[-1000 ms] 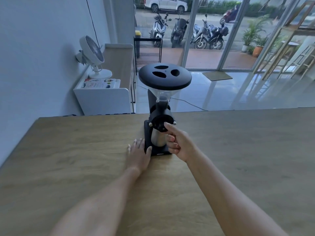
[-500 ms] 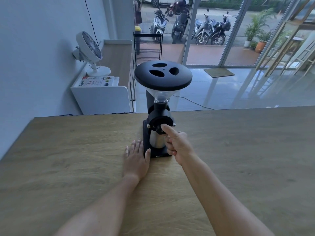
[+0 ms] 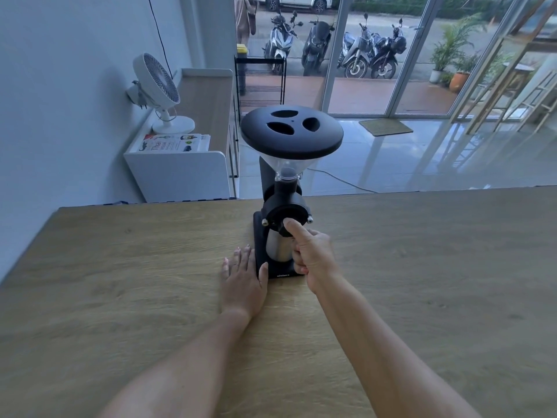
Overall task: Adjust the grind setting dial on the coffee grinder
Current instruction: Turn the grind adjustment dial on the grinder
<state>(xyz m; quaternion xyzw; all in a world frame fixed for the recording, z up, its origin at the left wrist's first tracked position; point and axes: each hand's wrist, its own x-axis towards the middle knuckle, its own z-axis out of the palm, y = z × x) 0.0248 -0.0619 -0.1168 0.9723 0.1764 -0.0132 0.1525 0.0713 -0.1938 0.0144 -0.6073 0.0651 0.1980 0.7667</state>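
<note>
Table (image 3: 120,297): a wooden top on which both forearms are stretched forward toward the machine.
Left hand (image 3: 242,282): laid flat and open on the wood, nothing held; the thumb is pressed against the left edge of the grinder's black base (image 3: 278,271), apparently as a brace.
Right hand (image 3: 313,260): curled, with the thumb (image 3: 294,229) laid on the lower front of the dial and the other fingers tucked beneath it; a pinch on the knob is suggested, though the contact under the thumb is hidden.
Coffee grinder (image 3: 286,206): stood upright near the table's far edge, a steel cup (image 3: 278,247) seated under the spout.
Grind setting dial (image 3: 284,217): the round black disc on the front face, between two small silver screws; its markings cannot be read.
Hopper lid (image 3: 291,131): wide, black, set high above a narrow body.
Risk: the tall, top-heavy machine could be twisted or slid on the wood if the dial is forced while only the base edge is steadied; the setting could be overshot, since the thumb covers part of the dial.
Beyond: a white fan (image 3: 156,82) on a low cabinet (image 3: 180,170).
</note>
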